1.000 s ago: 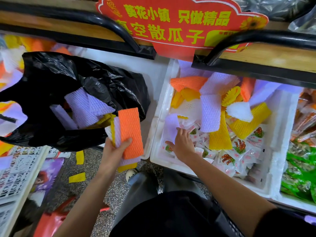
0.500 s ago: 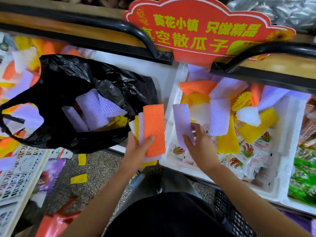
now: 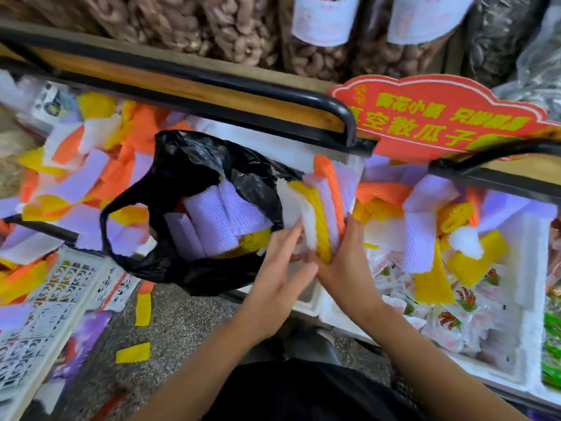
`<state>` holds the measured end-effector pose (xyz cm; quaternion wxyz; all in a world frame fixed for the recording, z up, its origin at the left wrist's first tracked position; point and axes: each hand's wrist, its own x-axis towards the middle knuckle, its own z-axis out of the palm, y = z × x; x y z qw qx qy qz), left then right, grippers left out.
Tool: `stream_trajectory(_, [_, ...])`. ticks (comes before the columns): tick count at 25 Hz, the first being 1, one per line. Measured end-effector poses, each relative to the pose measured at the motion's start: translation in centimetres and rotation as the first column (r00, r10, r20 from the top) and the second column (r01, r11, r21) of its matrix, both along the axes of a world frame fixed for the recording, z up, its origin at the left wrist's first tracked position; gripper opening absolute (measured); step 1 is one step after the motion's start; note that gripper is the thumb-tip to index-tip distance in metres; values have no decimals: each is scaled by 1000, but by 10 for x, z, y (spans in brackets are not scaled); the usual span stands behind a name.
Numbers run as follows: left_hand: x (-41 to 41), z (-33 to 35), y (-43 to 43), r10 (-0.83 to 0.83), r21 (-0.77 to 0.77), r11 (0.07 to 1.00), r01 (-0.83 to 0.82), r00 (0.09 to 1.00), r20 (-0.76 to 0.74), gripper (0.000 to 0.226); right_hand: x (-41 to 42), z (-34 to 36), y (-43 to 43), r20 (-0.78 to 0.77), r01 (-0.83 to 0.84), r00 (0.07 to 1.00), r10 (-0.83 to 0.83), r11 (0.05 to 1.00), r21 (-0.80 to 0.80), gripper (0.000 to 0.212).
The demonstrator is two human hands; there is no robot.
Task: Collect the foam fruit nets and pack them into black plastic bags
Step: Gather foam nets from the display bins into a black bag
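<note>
A black bag (image 3: 194, 177) lies open, purple nets (image 3: 218, 217) inside. Just right of its mouth, the right hand (image 3: 343, 259) grips an upright bundle of foam nets (image 3: 321, 214); the left hand (image 3: 273, 284) presses straight fingers against it.

Red sign (image 3: 437, 117) at 2 o'clock, beside a black rail (image 3: 212, 75). Bagged nuts (image 3: 227, 28) at 12 o'clock. Snack packets (image 3: 455, 317) lie in a white box (image 3: 528, 299) at 4 o'clock. White crate (image 3: 45, 305) at 8 o'clock.
</note>
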<state>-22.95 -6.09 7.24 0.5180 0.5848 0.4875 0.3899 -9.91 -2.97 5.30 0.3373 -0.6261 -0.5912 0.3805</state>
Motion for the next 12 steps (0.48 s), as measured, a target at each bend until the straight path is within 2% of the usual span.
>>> stream_trajectory(2, [-37,14,6,-1,130,991,25,983,-182,56,-21,6,7,28,19,999,-20,999,40,80])
stream_trajectory(4, [-82,31,17,201,349,933,-85,929,-312,48,-44,13,12,4,-7,1000,7,998,58,78])
stream_trajectory(6, [-133,39,28,462,530,818,-224,803,-375,46,-67,14,15,38,-93,995,91,993,67,73])
stream_trajectory(7, [-159,38,35,554,565,780,-269,716,-424,49,-78,12,16,100,-157,984,149,985,76,70])
stream_trajectory(8, [-182,33,41,591,549,783,-292,627,-508,53,-88,7,17,185,-232,960,212,969,91,68])
stream_trajectory(9, [-200,27,44,558,458,827,-327,578,-595,58,-98,1,17,280,-316,919,279,944,95,69])
stream_trajectory(10, [-211,20,44,493,319,869,-379,591,-639,60,-105,-5,16,371,-392,863,342,917,67,71])
stream_trajectory(11, [-217,14,43,436,181,889,-420,659,-612,52,-113,-8,18,444,-444,804,396,896,5,73])
stream_trajectory(12, [-218,8,41,408,96,899,-428,735,-541,35,-117,-11,22,489,-461,760,429,885,-61,73])
